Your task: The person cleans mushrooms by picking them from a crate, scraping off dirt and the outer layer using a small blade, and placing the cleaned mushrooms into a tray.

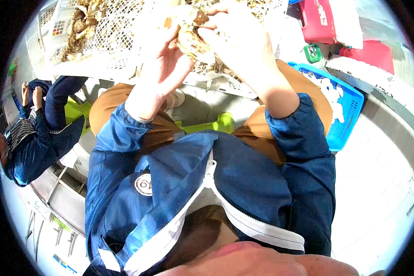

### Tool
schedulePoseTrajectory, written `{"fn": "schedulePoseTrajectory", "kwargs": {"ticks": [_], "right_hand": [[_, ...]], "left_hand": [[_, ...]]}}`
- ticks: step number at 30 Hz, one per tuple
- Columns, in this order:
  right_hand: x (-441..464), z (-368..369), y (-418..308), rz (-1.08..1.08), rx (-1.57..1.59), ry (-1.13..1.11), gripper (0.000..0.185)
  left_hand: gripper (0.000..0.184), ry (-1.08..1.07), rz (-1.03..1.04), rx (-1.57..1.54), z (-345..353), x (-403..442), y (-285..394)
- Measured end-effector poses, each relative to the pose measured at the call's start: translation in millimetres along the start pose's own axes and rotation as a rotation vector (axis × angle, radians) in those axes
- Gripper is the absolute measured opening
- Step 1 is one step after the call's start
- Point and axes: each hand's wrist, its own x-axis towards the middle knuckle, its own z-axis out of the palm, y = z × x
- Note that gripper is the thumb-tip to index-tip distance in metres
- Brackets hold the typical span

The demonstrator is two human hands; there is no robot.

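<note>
Between my hands, over a white mesh basket (115,27), is a lumpy tan and brown mushroom-like piece (193,42). My left hand (165,60) holds it from the left, thumb and fingers curled against its side. From the right, my right hand (239,39) pinches at its upper part with thumb and forefinger. Strong glare washes out much of both hands, so a small tool in the right fingers could not be made out. Similar brown lumpy pieces (83,23) lie at the left of the basket. Brown scraps (262,7) show beyond my right hand.
A blue basket (354,110) with white pieces (328,87) stands by my right leg. Beyond it are a small green container (312,53) and red containers (318,23). Another person (37,124) sits at the left. Something lime green (211,124) is below me.
</note>
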Motion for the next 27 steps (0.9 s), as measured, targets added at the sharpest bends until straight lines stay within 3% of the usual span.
{"fn": "schedulePoseTrajectory", "kwargs": {"ticks": [4, 9, 12, 15, 17, 20, 25, 27], "right_hand": [[5, 0, -3, -0.057, -0.035, 0.025, 0.008], [4, -2, -4, -0.075, -0.045, 0.016, 0.010], [-8, 1, 6, -0.017, -0.247, -0.059, 0.013], [-5, 4, 11, -0.176, -0.246, 0.001, 0.012], [-7, 5, 11, -0.174, -0.233, -0.004, 0.012], [-8, 2, 9, -0.133, -0.228, -0.034, 0.013], [-8, -1, 9, -0.029, -0.102, -0.057, 0.016], [-5, 1, 12, -0.082, -0.073, -0.027, 0.012]], "left_hand": [[0.041, -0.092, -0.018, -0.014, 2, 0, 0], [0.039, -0.004, -0.033, 0.063, -3, -1, -2], [0.038, 0.024, -0.020, 0.072, -4, -2, -3], [0.039, 0.029, -0.019, 0.047, -8, -3, -1], [0.039, -0.075, -0.044, -0.006, -8, -4, 1], [0.036, 0.019, -0.026, 0.036, -4, -2, 0], [0.037, -0.013, -0.015, 0.024, -6, -1, 4], [0.037, -0.025, -0.007, 0.039, -6, 0, 4]]}}
